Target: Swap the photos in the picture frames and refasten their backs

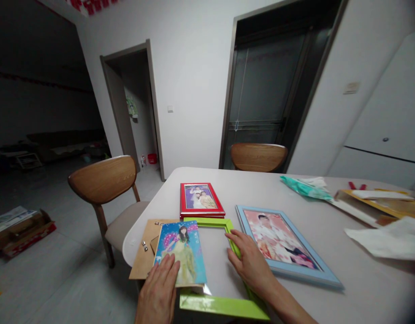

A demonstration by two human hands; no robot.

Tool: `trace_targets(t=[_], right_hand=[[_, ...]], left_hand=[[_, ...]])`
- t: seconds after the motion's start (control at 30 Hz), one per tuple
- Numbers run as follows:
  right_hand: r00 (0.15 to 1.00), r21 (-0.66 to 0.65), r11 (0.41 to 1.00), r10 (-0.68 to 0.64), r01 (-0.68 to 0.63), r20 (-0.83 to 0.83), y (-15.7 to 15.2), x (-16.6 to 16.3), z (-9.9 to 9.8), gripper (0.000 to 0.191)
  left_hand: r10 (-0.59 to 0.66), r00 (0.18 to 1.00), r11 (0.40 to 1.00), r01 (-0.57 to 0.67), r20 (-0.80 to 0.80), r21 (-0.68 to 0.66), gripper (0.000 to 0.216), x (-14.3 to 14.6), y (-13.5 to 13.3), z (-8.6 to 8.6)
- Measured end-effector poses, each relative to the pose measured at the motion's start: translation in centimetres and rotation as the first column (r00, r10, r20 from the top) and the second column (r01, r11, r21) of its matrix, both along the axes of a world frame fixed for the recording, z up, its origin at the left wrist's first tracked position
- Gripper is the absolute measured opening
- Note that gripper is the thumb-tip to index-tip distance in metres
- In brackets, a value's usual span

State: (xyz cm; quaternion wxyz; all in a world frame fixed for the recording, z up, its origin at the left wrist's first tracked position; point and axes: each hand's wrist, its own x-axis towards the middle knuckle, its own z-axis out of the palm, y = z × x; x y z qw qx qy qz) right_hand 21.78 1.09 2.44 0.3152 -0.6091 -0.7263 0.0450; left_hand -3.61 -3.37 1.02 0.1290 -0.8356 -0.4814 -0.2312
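Observation:
My left hand (159, 288) lies flat with its fingers on the lower left part of a photo (189, 254) of a figure in a pale dress on blue. Beneath that photo is a brown backing board (140, 252) with small metal clips. The photo overlaps the left side of a green picture frame (224, 307), which lies near the table's front edge. My right hand (246, 261) rests on the frame's right side, its fingers spread and slightly bent. Right of it lies a blue picture frame (291, 225) holding a photo. A red picture frame (183, 200), also with a photo, sits behind the green one.
The white table (258, 189) carries a green-and-white packet (307, 188), a yellow cardboard package (379, 207) and white paper (390, 238) at the right. Wooden chairs stand at the left (106, 180) and far side (258, 156). A cardboard box (25, 234) is on the floor.

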Motion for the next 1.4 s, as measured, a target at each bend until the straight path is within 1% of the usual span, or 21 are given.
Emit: trace_targets(t=[0.13,0.27,0.33,0.4,0.43,0.5,0.57,0.63,0.73,0.8,0.83,0.9,0.93,0.97,1.0,1.07,1.1,1.17,1.27,1.33,1.4], right_hand=[[0.988,0.069,0.992,0.108,-0.101,-0.113,-0.7,-0.9,1.1,0.034],[0.973,0.048,0.99,0.14,-0.134,-0.184,-1.2,-1.6,1.4,0.034],[0.965,0.02,0.989,0.144,-0.143,-0.22,-1.4,-1.8,1.4,0.034],[0.951,0.003,0.988,0.15,-0.155,-0.272,-1.6,-1.9,1.6,0.033],[0.94,-0.001,0.987,0.151,-0.159,-0.306,-1.8,-2.0,1.8,0.033],[0.907,-0.02,0.985,0.149,-0.171,-0.394,-2.1,-2.3,2.2,0.032],[0.857,-0.068,0.976,0.146,-0.206,-0.495,-2.2,-2.9,2.5,0.031],[0.784,-0.153,0.949,0.129,-0.275,-0.608,-2.2,-3.6,2.4,0.032],[0.611,-0.297,0.868,0.009,-0.397,-0.792,-2.0,-4.8,1.6,0.039],[0.441,-0.306,0.85,-0.098,-0.429,-0.892,-1.7,-5.2,1.2,0.041],[0.349,-0.277,0.868,-0.131,-0.412,-0.928,-1.6,-5.2,1.2,0.04],[0.196,-0.207,0.919,-0.147,-0.335,-0.97,-1.4,-4.7,1.4,0.036],[0.152,-0.187,0.936,-0.146,-0.299,-0.977,-1.3,-4.2,1.7,0.034],[0.138,-0.178,0.943,-0.144,-0.28,-0.98,-1.1,-3.5,2.0,0.033],[0.15,-0.182,0.942,-0.144,-0.283,-0.978,-1.0,-2.8,2.3,0.033],[0.219,-0.226,0.915,-0.158,-0.334,-0.963,-0.8,-1.1,2.7,0.032],[0.261,-0.258,0.894,-0.168,-0.365,-0.951,-0.7,-0.3,2.8,0.031],[0.333,-0.317,0.851,-0.181,-0.419,-0.925,-0.4,1.1,2.8,0.03],[0.383,-0.359,0.809,-0.181,-0.466,-0.906,0.3,2.0,2.5,0.031],[0.414,-0.381,0.785,-0.175,-0.489,-0.893,0.8,1.9,2.3,0.032],[0.463,-0.426,0.762,-0.188,-0.488,-0.866,1.3,1.4,2.4,0.032]], left_hand=[[0.022,0.993,0.999,-0.026,0.116,0.033,0.036,0.1,0.2,1.9],[-0.04,0.97,0.999,0.04,0.239,0.005,0.035,0.4,0.2,2.7],[-0.03,0.934,0.999,0.034,0.355,-0.004,0.034,0.4,0.2,2.9],[0.049,0.854,0.998,-0.027,0.518,-0.05,0.032,0.2,0.2,3.4],[0.113,0.788,0.993,-0.07,0.605,-0.094,0.031,0.1,0.3,3.8],[0.251,0.61,0.967,-0.13,0.752,-0.218,0.032,-0.1,0.6,4.8],[0.345,0.399,0.938,-0.108,0.849,-0.33,0.036,0.1,0.9,5.8],[0.373,0.184,0.925,0.002,0.91,-0.38,0.04,1.0,1.1,6.4],[0.365,-0.112,0.916,0.219,0.924,-0.335,0.039,3.5,0.7,6.5],[0.384,-0.223,0.887,0.358,0.896,-0.291,0.038,5.3,0.3,6.0],[0.408,-0.238,0.859,0.428,0.881,-0.282,0.039,6.0,0.0,5.7],[0.456,-0.196,0.779,0.559,0.868,-0.284,0.043,6.8,-0.3,4.9],[0.466,-0.158,0.743,0.603,0.871,-0.289,0.045,6.8,-0.3,4.5],[0.464,-0.122,0.724,0.623,0.878,-0.296,0.048,6.7,-0.2,4.1],[0.453,-0.089,0.724,0.618,0.887,-0.307,0.051,6.5,-0.1,3.8],[0.412,-0.017,0.769,0.543,0.911,-0.338,0.054,5.8,0.2,3.4],[0.39,0.044,0.79,0.497,0.92,-0.359,0.055,5.4,0.4,3.2],[0.351,0.24,0.806,0.415,0.905,-0.422,0.05,5.0,0.5,3.0],[0.276,0.576,0.814,0.286,0.77,-0.505,0.043,4.9,0.2,2.7],[0.201,0.711,0.836,0.234,0.674,-0.497,0.043,5.0,0.0,2.4],[0.116,0.783,0.853,0.237,0.611,-0.465,0.045,5.2,-0.1,2.0]])
